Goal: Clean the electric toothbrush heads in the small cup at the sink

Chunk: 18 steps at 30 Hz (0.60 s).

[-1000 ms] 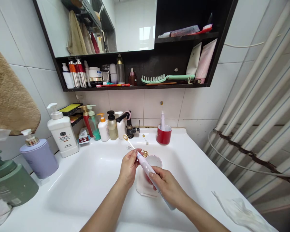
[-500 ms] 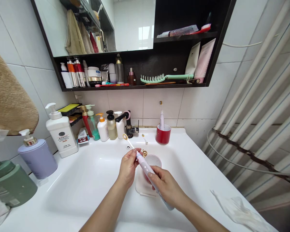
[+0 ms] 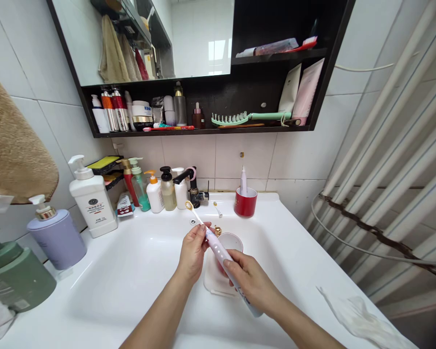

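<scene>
A pale pink electric toothbrush (image 3: 218, 249) is held slanting over the white sink (image 3: 131, 271), its brush head (image 3: 189, 206) pointing up and left. My left hand (image 3: 194, 246) pinches it where the neck of the head meets the handle. Lower down, my right hand (image 3: 250, 277) is wrapped round the handle. Beneath the hands, a white cup (image 3: 232, 241) stands in the basin, partly hidden, by a pale tray (image 3: 212, 281). A loose brush head (image 3: 217, 209) lies on the sink's back ledge, left of a red cup (image 3: 245, 203) holding another electric toothbrush (image 3: 243, 180).
Behind the basin stands a black faucet (image 3: 193, 186). Several pump bottles line the left side, among them a white bottle (image 3: 93, 206) and a purple one (image 3: 58, 240). A dark shelf (image 3: 203, 130) hangs above. White cloth (image 3: 356, 310) lies at the right, near pipes (image 3: 385, 194).
</scene>
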Each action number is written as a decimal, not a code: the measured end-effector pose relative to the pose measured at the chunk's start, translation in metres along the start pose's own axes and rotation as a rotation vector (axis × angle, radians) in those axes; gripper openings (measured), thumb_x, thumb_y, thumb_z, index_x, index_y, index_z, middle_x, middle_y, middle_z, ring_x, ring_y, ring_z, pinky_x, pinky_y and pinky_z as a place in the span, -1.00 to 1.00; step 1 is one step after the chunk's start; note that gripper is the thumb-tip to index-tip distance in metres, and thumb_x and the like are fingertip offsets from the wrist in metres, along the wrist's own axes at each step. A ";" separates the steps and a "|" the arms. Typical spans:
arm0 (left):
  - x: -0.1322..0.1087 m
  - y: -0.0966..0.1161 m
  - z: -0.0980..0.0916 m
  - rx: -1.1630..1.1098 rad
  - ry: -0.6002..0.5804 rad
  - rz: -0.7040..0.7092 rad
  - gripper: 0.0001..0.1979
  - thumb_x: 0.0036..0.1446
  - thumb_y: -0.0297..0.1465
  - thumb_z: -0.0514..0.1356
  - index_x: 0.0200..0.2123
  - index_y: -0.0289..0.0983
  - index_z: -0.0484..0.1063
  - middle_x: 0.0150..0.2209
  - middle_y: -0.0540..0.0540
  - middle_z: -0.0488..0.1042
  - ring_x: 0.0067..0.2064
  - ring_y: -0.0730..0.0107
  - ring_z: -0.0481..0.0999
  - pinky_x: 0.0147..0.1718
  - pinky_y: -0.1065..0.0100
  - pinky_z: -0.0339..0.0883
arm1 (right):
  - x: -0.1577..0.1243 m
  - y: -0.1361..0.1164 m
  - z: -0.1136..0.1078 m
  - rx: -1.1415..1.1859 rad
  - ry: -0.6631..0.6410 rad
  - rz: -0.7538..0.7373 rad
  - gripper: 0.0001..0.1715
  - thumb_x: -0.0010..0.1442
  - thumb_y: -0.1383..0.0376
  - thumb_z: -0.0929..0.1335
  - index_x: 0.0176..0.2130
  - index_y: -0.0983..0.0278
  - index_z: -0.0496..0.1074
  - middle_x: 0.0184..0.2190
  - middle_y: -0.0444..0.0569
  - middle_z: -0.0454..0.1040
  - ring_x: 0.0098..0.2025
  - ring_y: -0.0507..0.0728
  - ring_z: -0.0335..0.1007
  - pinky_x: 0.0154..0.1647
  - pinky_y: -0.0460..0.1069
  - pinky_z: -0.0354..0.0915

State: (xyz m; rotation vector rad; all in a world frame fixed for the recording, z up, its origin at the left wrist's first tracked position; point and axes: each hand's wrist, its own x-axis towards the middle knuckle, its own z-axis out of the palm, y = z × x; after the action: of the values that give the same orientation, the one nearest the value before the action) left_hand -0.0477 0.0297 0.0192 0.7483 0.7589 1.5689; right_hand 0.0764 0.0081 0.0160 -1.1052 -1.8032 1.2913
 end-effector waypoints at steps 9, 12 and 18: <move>-0.001 0.000 0.001 -0.006 -0.037 0.010 -0.82 -0.17 -0.36 0.08 -0.43 -0.33 0.30 -0.51 -0.01 0.35 -0.46 0.59 0.31 -0.45 0.52 0.19 | 0.000 -0.002 -0.002 0.021 -0.001 0.027 -0.74 -0.01 0.20 0.10 -0.51 0.32 0.19 -0.62 -0.16 0.17 -0.62 -0.07 0.10 -0.64 -0.15 0.07; 0.000 0.000 0.001 -0.002 -0.043 0.013 -0.82 -0.16 -0.36 0.08 -0.44 -0.34 0.30 -0.51 -0.01 0.35 -0.46 0.61 0.30 -0.45 0.54 0.18 | 0.000 0.000 -0.002 0.043 -0.008 0.032 -0.75 -0.01 0.21 0.10 -0.50 0.32 0.19 -0.61 -0.16 0.18 -0.61 -0.07 0.11 -0.63 -0.15 0.08; 0.000 -0.003 0.000 0.015 -0.056 0.014 -0.83 -0.15 -0.36 0.07 -0.44 -0.33 0.30 -0.51 0.01 0.35 -0.45 0.62 0.30 -0.44 0.55 0.19 | 0.001 -0.001 0.000 0.059 0.007 0.041 -0.77 -0.02 0.21 0.11 -0.50 0.31 0.19 -0.61 -0.16 0.19 -0.61 -0.06 0.13 -0.63 -0.15 0.09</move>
State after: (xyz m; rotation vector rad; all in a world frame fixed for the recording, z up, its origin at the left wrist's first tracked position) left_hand -0.0466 0.0300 0.0169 0.8065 0.7271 1.5497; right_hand 0.0759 0.0084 0.0169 -1.1180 -1.7353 1.3541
